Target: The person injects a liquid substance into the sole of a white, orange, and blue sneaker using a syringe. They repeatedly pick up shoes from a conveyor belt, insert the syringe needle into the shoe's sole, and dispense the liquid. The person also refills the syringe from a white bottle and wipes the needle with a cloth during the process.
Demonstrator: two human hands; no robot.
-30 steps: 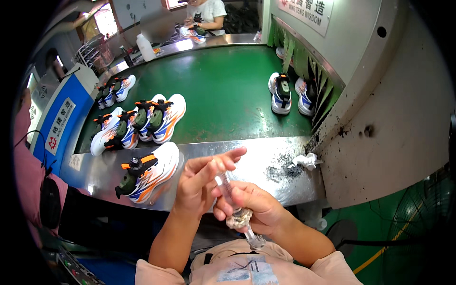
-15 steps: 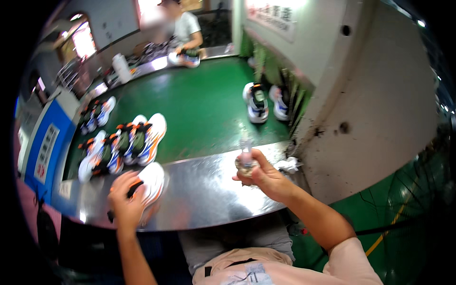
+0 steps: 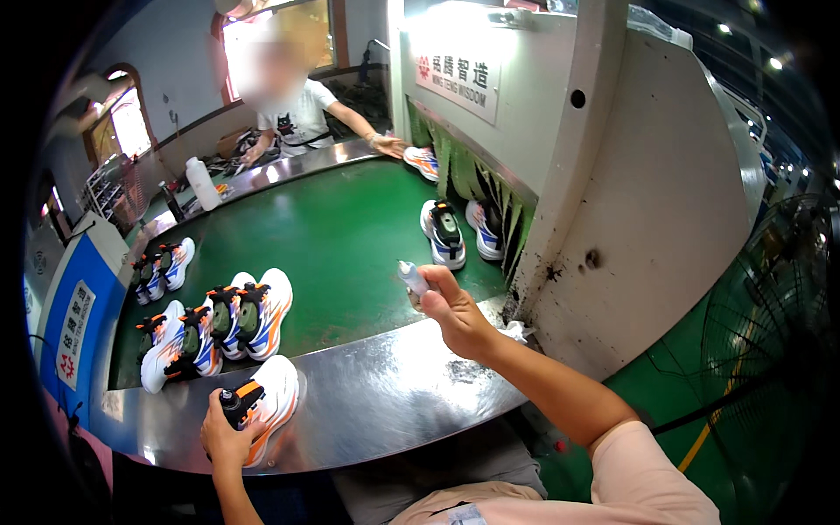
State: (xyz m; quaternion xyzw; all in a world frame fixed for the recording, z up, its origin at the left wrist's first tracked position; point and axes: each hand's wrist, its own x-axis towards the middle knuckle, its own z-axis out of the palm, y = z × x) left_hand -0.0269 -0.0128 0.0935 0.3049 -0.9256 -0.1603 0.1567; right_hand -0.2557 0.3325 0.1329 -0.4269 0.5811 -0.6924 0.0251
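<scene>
My left hand [image 3: 226, 436] is closed around the heel end of a white, orange and black sneaker [image 3: 276, 391] at the near left of the metal edge. A dark, round-topped piece shows between its thumb and fingers; I cannot tell whether it is part of the shoe. My right hand [image 3: 451, 317] is raised above the metal edge, closed around a small translucent squeeze bottle [image 3: 412, 277] whose narrow tip points up and to the left. Fingers hide the bottle's lower part. Several matching sneakers [image 3: 267, 311] stand close together beyond my left hand.
A green belt [image 3: 324, 229] runs behind the metal edge [image 3: 385, 385]. Two sneakers [image 3: 444, 236] stand by the strip curtain [image 3: 490, 192] of a large pale machine [image 3: 647, 201]. Across the belt, a person [image 3: 302, 118] touches another sneaker [image 3: 422, 163]. A white bottle [image 3: 202, 184] stands far left; a fan [image 3: 770, 297], right.
My right hand has risen slightly left, tilting the bottle. My left hand and its sneaker sit lower in view as the view shifted. The far person's sneaker has moved right to the curtain.
</scene>
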